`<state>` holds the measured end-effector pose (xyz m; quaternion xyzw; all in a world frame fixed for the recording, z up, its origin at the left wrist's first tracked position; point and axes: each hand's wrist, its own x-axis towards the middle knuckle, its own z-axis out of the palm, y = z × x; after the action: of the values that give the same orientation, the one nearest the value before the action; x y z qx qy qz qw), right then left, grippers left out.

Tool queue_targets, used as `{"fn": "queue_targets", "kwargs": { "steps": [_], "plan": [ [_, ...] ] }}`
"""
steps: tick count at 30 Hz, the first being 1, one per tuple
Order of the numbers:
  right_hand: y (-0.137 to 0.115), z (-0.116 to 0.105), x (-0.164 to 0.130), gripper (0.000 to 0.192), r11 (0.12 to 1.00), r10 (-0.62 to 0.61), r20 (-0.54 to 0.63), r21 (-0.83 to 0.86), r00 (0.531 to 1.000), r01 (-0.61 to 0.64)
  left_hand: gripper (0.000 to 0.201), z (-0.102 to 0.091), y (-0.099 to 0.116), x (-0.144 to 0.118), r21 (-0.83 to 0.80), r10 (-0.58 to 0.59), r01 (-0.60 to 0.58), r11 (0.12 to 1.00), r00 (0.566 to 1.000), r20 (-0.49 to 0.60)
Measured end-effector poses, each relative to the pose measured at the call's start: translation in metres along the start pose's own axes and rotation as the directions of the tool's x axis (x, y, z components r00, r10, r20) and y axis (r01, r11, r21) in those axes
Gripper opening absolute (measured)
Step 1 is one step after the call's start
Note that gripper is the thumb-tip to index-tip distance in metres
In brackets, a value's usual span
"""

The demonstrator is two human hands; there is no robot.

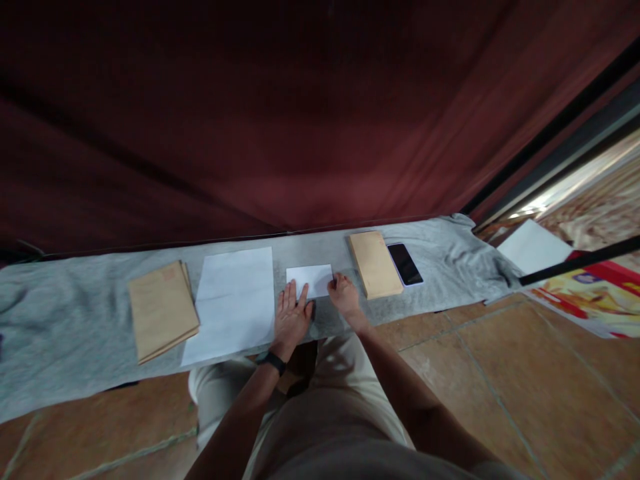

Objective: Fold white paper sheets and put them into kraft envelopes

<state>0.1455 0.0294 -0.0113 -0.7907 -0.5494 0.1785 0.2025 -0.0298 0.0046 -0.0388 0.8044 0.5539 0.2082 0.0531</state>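
A small folded white paper (311, 279) lies on the grey cloth (75, 313) in front of me. My left hand (291, 317) lies flat with fingers spread, pressing on the paper's near left corner. My right hand (344, 293) has its fingers curled at the paper's right edge, touching it. A stack of white sheets (233, 303) lies just left of my left hand.
A pile of brown envelopes (161, 308) sits at the left and another brown envelope pile (375, 263) at the right, with a black phone (405, 264) beside it. A dark red curtain hangs behind. White paper (533, 247) and a colourful print (595, 293) lie on the tiled floor at right.
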Motion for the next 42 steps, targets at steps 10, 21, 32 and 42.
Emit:
{"fn": "queue_targets", "kwargs": {
  "steps": [10, 21, 32, 42],
  "plan": [
    [0.004, 0.002, 0.003, 0.024, 0.967, -0.075, 0.002, 0.243, 0.997, 0.072, 0.056, -0.006, 0.003, 0.002, -0.01, -0.012, 0.013, 1.0, 1.0, 0.02],
    [-0.021, -0.025, -0.022, 0.043, 0.84, -0.28, -0.057, 0.468, 0.958, 0.273, 0.051, -0.037, 0.042, 0.046, -0.529, -0.208, 0.195, 0.826, 0.977, 0.036],
    [0.013, 0.01, -0.03, 0.044, 0.925, -0.266, -0.214, 0.219, 0.94, 0.311, 0.05, 0.0, 0.045, 0.032, -0.836, -0.434, 0.493, -0.24, 0.716, 0.546],
    [0.005, 0.022, -0.043, 0.044, 0.851, -0.523, -0.046, 0.035, 0.851, 0.524, 0.016, -0.013, 0.028, 0.016, -0.675, -0.41, 0.607, -0.419, 0.537, 0.737]
  ]
}}
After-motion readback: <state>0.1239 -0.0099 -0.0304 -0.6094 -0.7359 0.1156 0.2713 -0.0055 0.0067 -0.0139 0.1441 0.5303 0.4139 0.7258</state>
